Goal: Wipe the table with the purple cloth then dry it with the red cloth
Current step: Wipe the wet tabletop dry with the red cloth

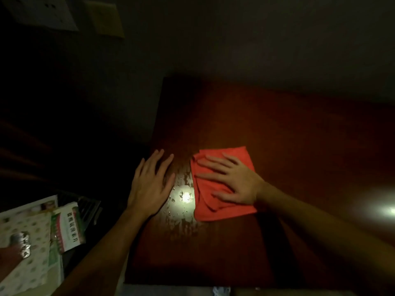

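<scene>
Head view: two hands (149, 184) (233, 180), one red cloth (241, 159).

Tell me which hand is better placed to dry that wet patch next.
Right. The right hand already lies flat on the red cloth, directly beside the wet patch on the table. The left hand rests bare on the table's left edge, holding nothing.

Low at left, beside the table's left edge: green-white box w/ printed characters (67, 228), lying tilted. Under/next to it a dotted patterned sheet or pkg (25, 248). Shiny foil blister strip (21, 242) on top of that. Upper left, dim wall plates (44, 9).
</scene>
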